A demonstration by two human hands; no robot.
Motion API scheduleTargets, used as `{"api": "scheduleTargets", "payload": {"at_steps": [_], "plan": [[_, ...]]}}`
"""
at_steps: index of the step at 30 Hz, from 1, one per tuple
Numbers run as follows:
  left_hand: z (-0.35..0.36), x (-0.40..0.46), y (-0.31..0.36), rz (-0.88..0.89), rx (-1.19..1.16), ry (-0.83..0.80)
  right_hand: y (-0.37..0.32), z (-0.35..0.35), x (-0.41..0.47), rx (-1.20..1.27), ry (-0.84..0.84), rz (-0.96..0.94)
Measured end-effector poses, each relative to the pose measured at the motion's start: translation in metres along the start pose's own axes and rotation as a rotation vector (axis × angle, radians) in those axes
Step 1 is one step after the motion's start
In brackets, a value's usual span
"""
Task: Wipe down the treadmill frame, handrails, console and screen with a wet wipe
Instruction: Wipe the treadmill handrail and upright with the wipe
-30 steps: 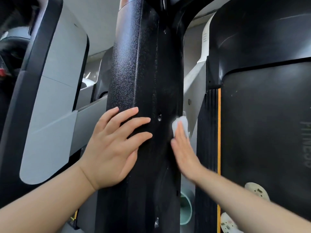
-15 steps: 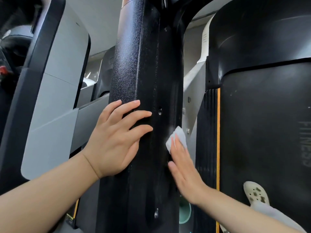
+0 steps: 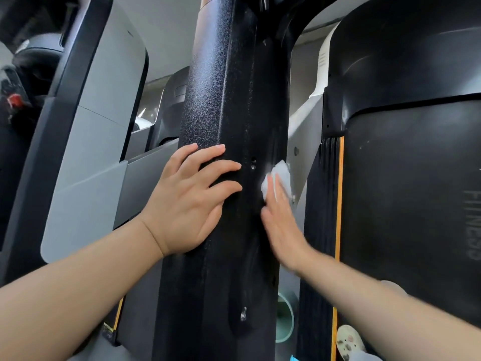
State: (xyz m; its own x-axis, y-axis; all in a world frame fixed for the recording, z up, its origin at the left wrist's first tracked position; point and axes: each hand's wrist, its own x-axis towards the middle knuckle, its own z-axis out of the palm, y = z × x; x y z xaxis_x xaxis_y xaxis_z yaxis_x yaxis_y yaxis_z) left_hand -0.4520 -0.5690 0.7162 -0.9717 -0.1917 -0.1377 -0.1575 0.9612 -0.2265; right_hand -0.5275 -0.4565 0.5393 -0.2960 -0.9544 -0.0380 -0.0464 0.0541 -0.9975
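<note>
A black textured upright post of the treadmill frame [image 3: 223,100] runs down the middle of the head view. My left hand [image 3: 190,201] lies flat on its left face with the fingers spread and straight. My right hand [image 3: 282,222] presses a small white wet wipe [image 3: 281,178] with straight fingers against the post's right edge, just right of a screw hole. The wipe sticks out beyond my fingertips. The black running belt [image 3: 411,191] with an orange side stripe lies to the right.
A neighbouring machine's grey and black upright [image 3: 86,142] stands at the left. A pale green bin [image 3: 285,319] sits low behind the post. A light-coloured shoe [image 3: 348,340] shows at the bottom right on the belt's edge.
My right hand slid the wipe down the post's right edge, then back up slightly. My left hand stayed flat on the post. The shoe shifted at the bottom right.
</note>
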Motion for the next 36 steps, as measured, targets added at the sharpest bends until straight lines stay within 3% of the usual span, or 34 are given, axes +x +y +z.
{"api": "scheduleTargets", "payload": {"at_steps": [3,5,10,12,16,20,29,36], "plan": [[0.0,0.0,-0.001,0.005,-0.004,0.002,-0.005,0.022,-0.076,-0.01,-0.193,0.027],[0.0,0.0,-0.001,0.006,0.0,0.006,-0.005,0.028,-0.093,-0.049,-0.235,0.064],[0.0,0.0,0.0,-0.001,0.015,0.018,0.0,0.001,0.006,0.177,-0.001,0.283],[0.0,0.0,0.001,0.002,0.03,0.027,0.002,-0.011,0.034,0.169,0.019,0.314],[0.0,0.0,0.001,0.011,0.051,0.043,0.004,0.009,-0.017,0.151,-0.055,0.225],[0.001,0.0,0.001,0.027,0.066,0.05,-0.018,0.039,-0.123,0.005,-0.309,0.113],[-0.005,-0.003,0.006,0.099,0.302,0.079,-0.02,0.011,-0.018,0.073,0.001,0.224],[-0.021,-0.065,0.036,0.037,0.172,0.083,-0.038,0.071,-0.181,-0.149,-0.306,-0.097]]}}
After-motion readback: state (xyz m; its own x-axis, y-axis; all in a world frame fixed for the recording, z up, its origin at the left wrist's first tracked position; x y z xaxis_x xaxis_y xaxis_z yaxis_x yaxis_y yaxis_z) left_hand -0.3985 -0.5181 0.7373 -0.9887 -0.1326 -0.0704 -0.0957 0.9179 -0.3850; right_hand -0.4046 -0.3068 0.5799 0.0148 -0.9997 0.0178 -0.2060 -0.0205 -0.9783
